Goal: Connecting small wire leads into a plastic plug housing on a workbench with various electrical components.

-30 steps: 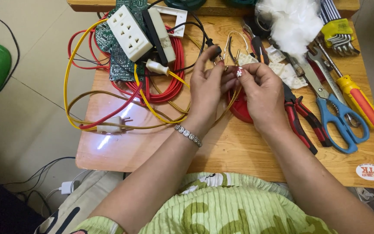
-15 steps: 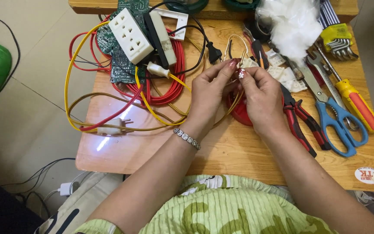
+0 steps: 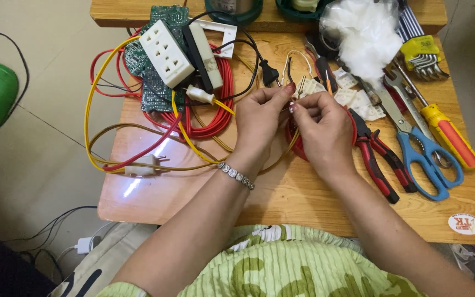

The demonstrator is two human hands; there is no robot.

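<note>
— What has shifted since half a second back?

— Very little. The left hand [image 3: 259,118] and the right hand [image 3: 325,132] have stayed together over the middle of the wooden table [image 3: 303,192], and the fingertips have drawn slightly closer around the thin wire [image 3: 295,58].

— How do the hands grip?

— Both are pinched shut. The left thumb and forefinger close on the wire near its lower end; the right fingertips meet them from the other side, touching the same spot. What exactly sits between the fingertips is too small to tell.

— Where does the wire run?

— It loops up from the fingers toward the far edge of the table, just beside the black plug [image 3: 269,73].

— And around them?

— To the left lie the red cable coil [image 3: 215,110], the yellow cable [image 3: 92,110] and the white socket strip [image 3: 166,53] on a green circuit board [image 3: 155,96]. To the right, red-handled pliers [image 3: 377,159], blue scissors [image 3: 427,168] and an orange-handled screwdriver [image 3: 449,135] lie side by side. A bracelet [image 3: 236,176] circles the left wrist.
</note>
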